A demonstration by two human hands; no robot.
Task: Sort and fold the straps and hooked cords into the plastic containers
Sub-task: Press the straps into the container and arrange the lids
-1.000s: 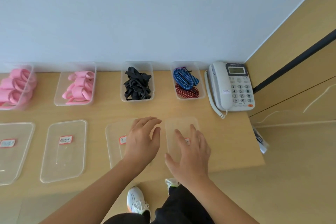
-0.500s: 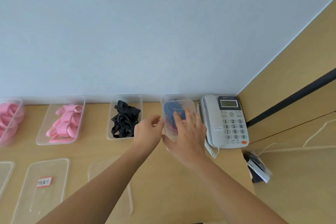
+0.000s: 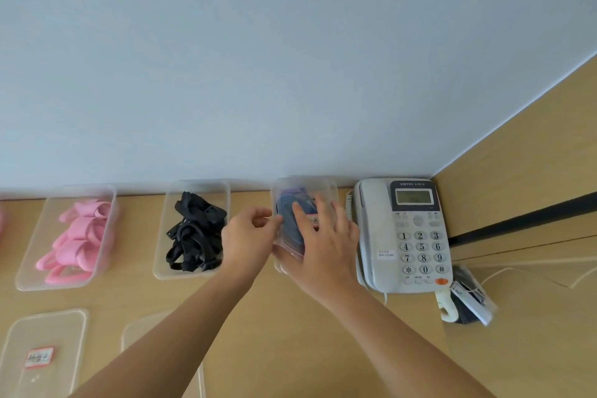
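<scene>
Clear lid [image 3: 308, 194] under flat, spread right hand [image 3: 323, 242]; left hand [image 3: 248, 236] pinching its left edge, atop the cord container [image 3: 332, 186]

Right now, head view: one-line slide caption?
Both hands, left hand and right hand, set a clear lid on the blue-cord container beside the phone.

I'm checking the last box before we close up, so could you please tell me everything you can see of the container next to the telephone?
The container is a clear, thin plastic rectangular tub standing on the wooden desk against the wall, just left of the telephone. Through it show coiled blue straps. A clear lid with a small red-edged label lies over it. The right hand rests flat on the lid with straight fingers, while the left hand pinches the left edge.
</scene>
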